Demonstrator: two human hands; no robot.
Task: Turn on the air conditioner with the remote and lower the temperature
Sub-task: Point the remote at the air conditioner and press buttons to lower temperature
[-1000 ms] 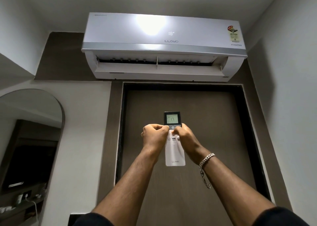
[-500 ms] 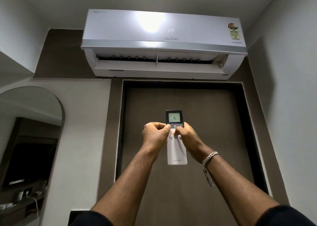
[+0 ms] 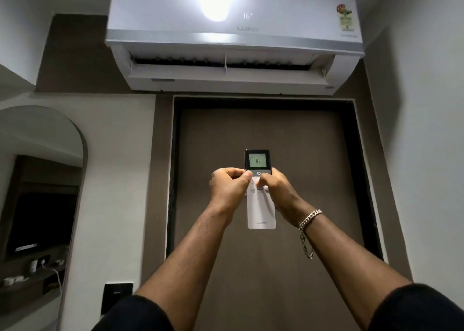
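glossy plastic air conditioner (image 3: 175, 24), matt remote (image 3: 261, 210)

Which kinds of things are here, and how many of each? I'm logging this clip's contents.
Air conditioner: 1
Remote: 1
Hands, left hand and right hand: 2
Bracelet: 1
Door: 1
Mirror: 1
Total: 7

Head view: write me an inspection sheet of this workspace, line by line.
Surface: none in use; remote held in the air.
Job's things: air conditioner flap open, panel reads 16; remote screen reads 16.
Clutter: small items on the shelf at lower left.
Grippers: left hand and right hand both grip the remote, thumbs on its buttons.
Cables: white cable hangs off the shelf.
Surroundings: brown door, arched mirror, wall switch.
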